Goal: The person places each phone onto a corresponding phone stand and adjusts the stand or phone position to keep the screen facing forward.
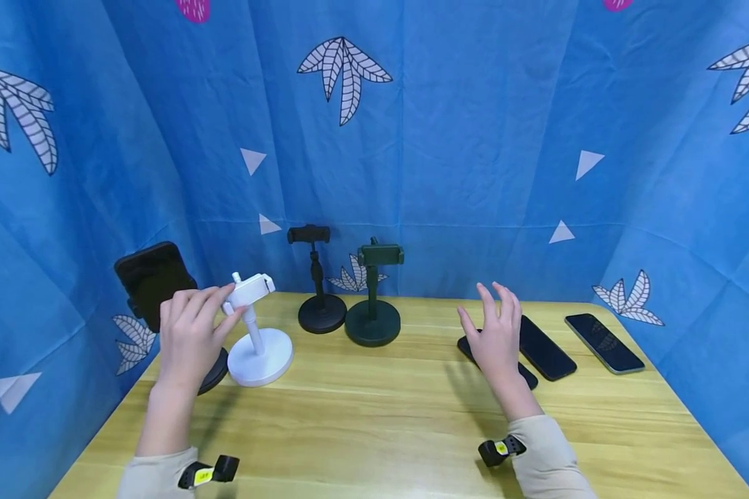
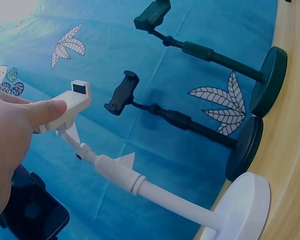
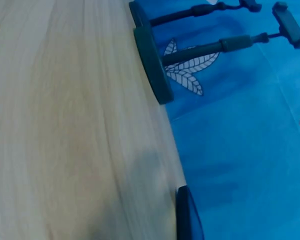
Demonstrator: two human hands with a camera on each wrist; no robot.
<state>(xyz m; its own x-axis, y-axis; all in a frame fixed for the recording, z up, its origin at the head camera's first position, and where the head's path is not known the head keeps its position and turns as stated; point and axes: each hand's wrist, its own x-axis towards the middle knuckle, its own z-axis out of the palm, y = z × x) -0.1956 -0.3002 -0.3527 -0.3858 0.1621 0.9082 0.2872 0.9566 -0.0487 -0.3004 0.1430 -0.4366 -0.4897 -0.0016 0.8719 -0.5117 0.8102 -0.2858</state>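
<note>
My left hand (image 1: 190, 333) pinches the clamp head of a white phone stand (image 1: 260, 359) between thumb and fingers. In the left wrist view, the thumb presses on the side of the white clamp (image 2: 76, 106), and its jaws hold no phone. The stand's round base rests on the table. My right hand (image 1: 498, 343) hovers with spread fingers above a dark phone (image 1: 527, 376), partly covering it from view. It holds nothing. Two more phones, a black one (image 1: 546, 350) and one with a light edge (image 1: 604, 344), lie flat to its right.
Behind the left hand, a phone (image 1: 152, 281) sits in a stand whose black base (image 1: 215, 374) is partly hidden. A black stand (image 1: 322, 313) and a dark green stand (image 1: 372, 324) stand at the table's back edge. Blue curtain (image 1: 474, 152) encloses the wooden table (image 1: 349, 423).
</note>
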